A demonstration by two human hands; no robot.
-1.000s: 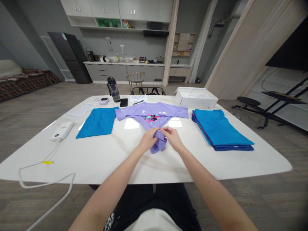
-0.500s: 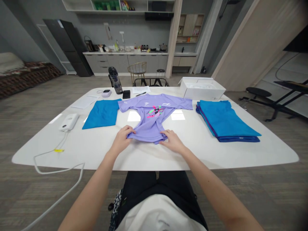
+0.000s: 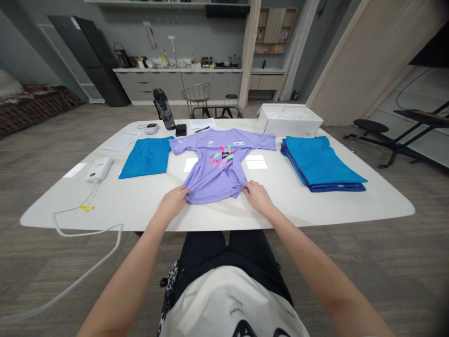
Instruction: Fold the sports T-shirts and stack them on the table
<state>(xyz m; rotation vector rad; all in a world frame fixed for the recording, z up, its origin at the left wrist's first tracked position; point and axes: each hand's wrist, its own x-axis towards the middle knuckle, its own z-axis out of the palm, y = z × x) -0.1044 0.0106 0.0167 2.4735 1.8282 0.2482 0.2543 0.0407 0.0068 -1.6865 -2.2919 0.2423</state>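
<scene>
A purple T-shirt (image 3: 217, 161) with a pink and green print lies spread on the white table (image 3: 315, 206), collar away from me. My left hand (image 3: 171, 202) pinches the shirt's lower left hem corner. My right hand (image 3: 257, 195) pinches the lower right hem corner. Both hands rest on the table near its front edge, holding the hem stretched flat between them.
A folded blue garment (image 3: 146, 157) lies left of the shirt, and a stack of folded blue garments (image 3: 319, 163) lies on the right. A white box (image 3: 289, 120), a dark bottle (image 3: 162, 108), a phone (image 3: 181, 129), papers and a white power bank (image 3: 98, 169) with cable also sit on the table.
The bunched lower part of the shirt has been pulled apart and spread flat. My hands moved from together at the middle to the two hem corners.
</scene>
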